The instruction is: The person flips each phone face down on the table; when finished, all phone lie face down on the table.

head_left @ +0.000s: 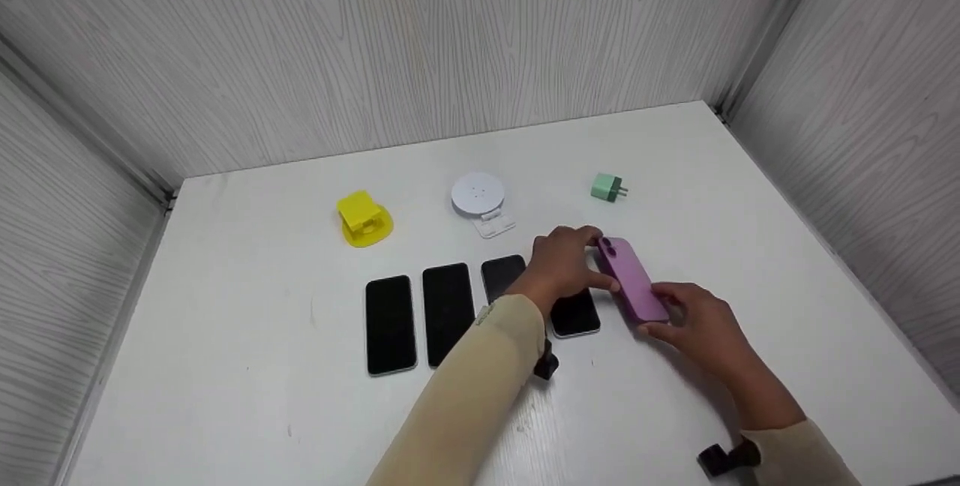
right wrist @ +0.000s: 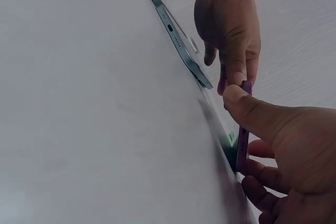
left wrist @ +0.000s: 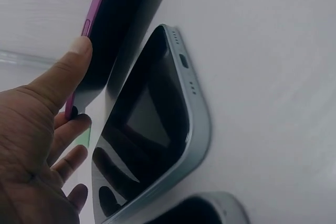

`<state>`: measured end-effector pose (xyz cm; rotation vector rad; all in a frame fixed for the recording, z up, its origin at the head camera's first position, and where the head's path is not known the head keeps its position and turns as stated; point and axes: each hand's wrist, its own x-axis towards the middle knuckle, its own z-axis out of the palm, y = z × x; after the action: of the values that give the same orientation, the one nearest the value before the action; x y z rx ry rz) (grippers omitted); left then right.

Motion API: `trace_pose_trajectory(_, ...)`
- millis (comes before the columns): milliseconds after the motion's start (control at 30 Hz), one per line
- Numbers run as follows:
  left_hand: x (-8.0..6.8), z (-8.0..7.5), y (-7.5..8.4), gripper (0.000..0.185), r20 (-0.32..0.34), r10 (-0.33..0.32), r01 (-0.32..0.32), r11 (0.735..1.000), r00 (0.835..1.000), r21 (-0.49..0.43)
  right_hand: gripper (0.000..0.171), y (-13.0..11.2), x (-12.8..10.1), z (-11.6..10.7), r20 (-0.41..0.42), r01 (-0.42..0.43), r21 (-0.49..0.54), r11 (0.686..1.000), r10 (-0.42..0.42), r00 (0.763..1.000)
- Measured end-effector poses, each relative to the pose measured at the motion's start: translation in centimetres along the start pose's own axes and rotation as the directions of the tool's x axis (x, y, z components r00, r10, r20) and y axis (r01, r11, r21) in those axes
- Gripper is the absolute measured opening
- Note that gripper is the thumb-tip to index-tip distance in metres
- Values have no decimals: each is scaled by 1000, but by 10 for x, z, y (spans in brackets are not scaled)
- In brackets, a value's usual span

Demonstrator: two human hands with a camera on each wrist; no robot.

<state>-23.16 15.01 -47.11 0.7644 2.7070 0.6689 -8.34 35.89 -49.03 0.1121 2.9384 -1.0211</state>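
With both sleeves reaching over the white table [head_left: 225, 366], the right hand [head_left: 701, 332] pinches the near end of a purple phone [head_left: 634, 280], thumb on one edge, fingers curled under. Left hand [head_left: 562, 265] grips the far end, thumb on the side rail, fingers behind. Phone is tilted off the table, back up, just right of a row of four dark phones [head_left: 390, 325] lying flat, screens up; the fourth [head_left: 576, 315] sits partly under the left wrist. Farther back: yellow stand [head_left: 363, 219], white round stand [head_left: 480, 201], green plug [head_left: 607, 187], well apart.
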Motion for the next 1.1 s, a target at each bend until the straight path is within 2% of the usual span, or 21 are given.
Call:
trace_pose_trajectory(167, 4, 8, 3, 92, 2, 1, -1, 999, 1000, 49, 71, 4, 1, -1, -10, -3, -43, 999, 2, 1000)
trace_pose_trajectory(300, 6, 10, 4, 92, -9, 26, -25, 994, 1000, 106, 71, 6, 2, -3, -6, -5, -65, 998, 5, 1000)
trace_pose_trajectory(700, 10, 16, 9, 93, -27, 64, -57, 974, 998, 220, 68, 10, 2, -4, -13, -19, -73, 997, 18, 1000)
trace_pose_trajectory(1100, 7, 21, 10, 84, -53, 102, -85, 962, 993, 258, 65, 12, 2, -4, -31, 22, -61, 998, -24, 999)
